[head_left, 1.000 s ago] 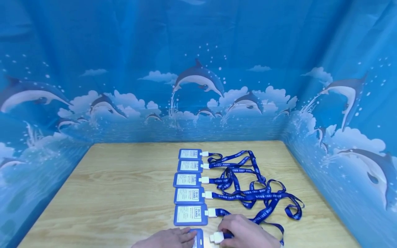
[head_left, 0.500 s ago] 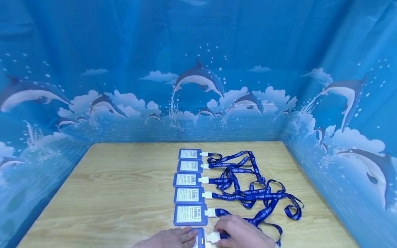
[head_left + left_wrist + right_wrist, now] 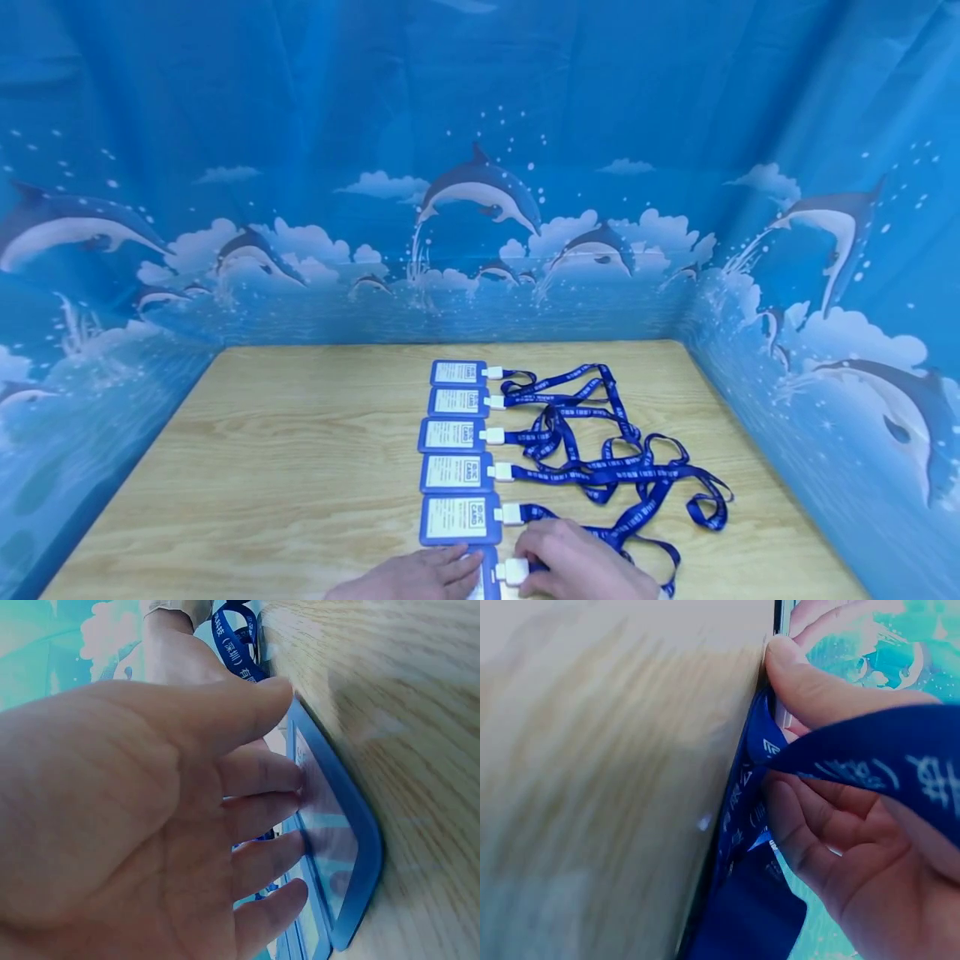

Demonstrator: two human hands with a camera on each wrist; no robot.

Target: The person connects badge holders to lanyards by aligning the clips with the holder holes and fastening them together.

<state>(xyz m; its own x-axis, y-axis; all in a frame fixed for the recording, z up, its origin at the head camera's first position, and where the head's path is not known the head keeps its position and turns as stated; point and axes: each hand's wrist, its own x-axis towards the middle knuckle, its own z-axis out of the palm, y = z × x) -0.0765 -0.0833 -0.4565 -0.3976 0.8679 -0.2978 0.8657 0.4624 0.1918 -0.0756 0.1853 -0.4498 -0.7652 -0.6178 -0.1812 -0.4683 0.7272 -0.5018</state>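
At the bottom of the head view, my left hand lies flat with its fingertips on the nearest blue ID badge holder. The left wrist view shows extended fingers touching the face of that badge holder. My right hand pinches the white plastic clip of a blue lanyard, its tip at the slotted right edge of the holder. Whether the tip is in the slot cannot be told. In the right wrist view, the printed lanyard strap runs twisted between thumb and fingers.
Beyond my hands, several badge holders lie in a column, each with a white clip at its right. Their blue lanyards spread in loops over the right of the wooden table. A dolphin-print curtain surrounds the table.
My right hand has moved left with the clip, closing the gap to the nearest badge holder. That holder has shifted slightly right and away from me under my left hand.
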